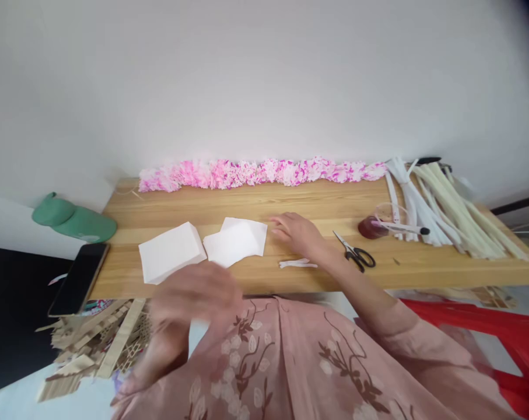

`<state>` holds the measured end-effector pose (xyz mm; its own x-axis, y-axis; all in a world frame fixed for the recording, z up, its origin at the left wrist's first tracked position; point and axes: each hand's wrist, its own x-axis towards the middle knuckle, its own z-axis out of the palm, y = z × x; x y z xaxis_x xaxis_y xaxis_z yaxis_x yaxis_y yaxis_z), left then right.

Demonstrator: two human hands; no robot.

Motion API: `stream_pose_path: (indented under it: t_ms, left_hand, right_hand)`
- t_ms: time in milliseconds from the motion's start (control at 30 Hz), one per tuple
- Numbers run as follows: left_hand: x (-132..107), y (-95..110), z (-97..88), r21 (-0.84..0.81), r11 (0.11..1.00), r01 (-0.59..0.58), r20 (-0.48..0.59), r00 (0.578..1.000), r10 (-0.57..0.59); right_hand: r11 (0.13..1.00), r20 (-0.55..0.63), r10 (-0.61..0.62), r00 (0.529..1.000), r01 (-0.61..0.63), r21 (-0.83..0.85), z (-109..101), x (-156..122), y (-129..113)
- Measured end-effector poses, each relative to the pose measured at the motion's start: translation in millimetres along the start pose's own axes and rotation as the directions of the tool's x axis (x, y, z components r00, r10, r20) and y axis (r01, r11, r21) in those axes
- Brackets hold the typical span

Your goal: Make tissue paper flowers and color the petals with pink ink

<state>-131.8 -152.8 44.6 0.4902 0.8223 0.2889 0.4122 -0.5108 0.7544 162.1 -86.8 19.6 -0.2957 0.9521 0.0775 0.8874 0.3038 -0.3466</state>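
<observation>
My right hand rests over the wooden table with its fingers stretched loosely to the left, just beside loose white paper sheets; it appears to hold nothing. Motion smears my left hand, which is raised near the table's front edge, so its fingers cannot be made out. Beyond that hand lies a thick stack of white paper. Short white strips lie below my right hand. Scissors with black handles lie slightly apart to the right of my right forearm.
Pink and white ruffled paper flowers line the table's back edge. At the right are a dark red jar with a pen across it, white strips and cream strips. A green cap and a phone sit at the left.
</observation>
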Motion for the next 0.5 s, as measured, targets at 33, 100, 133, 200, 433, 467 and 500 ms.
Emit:
stream_pose_path:
  t_ms: [33, 100, 133, 200, 433, 467, 500]
  left_hand:
    - [3.1, -6.3, 6.8, 0.001, 0.999, -0.047, 0.021, 0.999, 0.047]
    - [6.4, -20.5, 22.5, 0.076, 0.988, -0.132, 0.040, 0.991, 0.129]
    - [6.5, -27.8, 30.5, 0.145, 0.978, -0.147, 0.030, 0.989, 0.144]
    - [4.2, -40.7, 44.3, 0.290, 0.951, -0.108, -0.029, 0.992, 0.121]
    - [-5.4, -51.9, 56.1, 0.276, 0.959, -0.068, -0.080, 0.992, 0.094]
    - [-4.3, -50.4, 54.7, 0.257, 0.966, -0.042, -0.092, 0.993, 0.068]
    - [-2.1, -48.6, 53.0, 0.234, 0.972, 0.001, -0.118, 0.993, 0.027]
  right_hand:
    - [1.000, 0.032, -0.003, 0.999, 0.003, -0.018, 5.5, 11.1, -5.5]
    - [0.998, 0.095, 0.001, 0.996, 0.004, -0.057, 16.3, 26.3, -13.7]
    - [0.998, 0.111, 0.004, 0.994, 0.003, -0.065, 20.9, 30.7, -16.2]
    - [0.998, 0.110, 0.027, 0.994, -0.021, -0.052, 27.6, 34.5, -17.4]
    - [0.910, 0.072, 0.106, 0.992, -0.126, 0.396, 11.8, 23.0, -4.1]
    - [0.884, 0.058, 0.098, 0.993, -0.114, 0.453, 5.1, 19.7, -3.8]
    - [0.864, 0.037, 0.089, 0.995, -0.096, 0.494, -2.2, 16.1, -4.1]
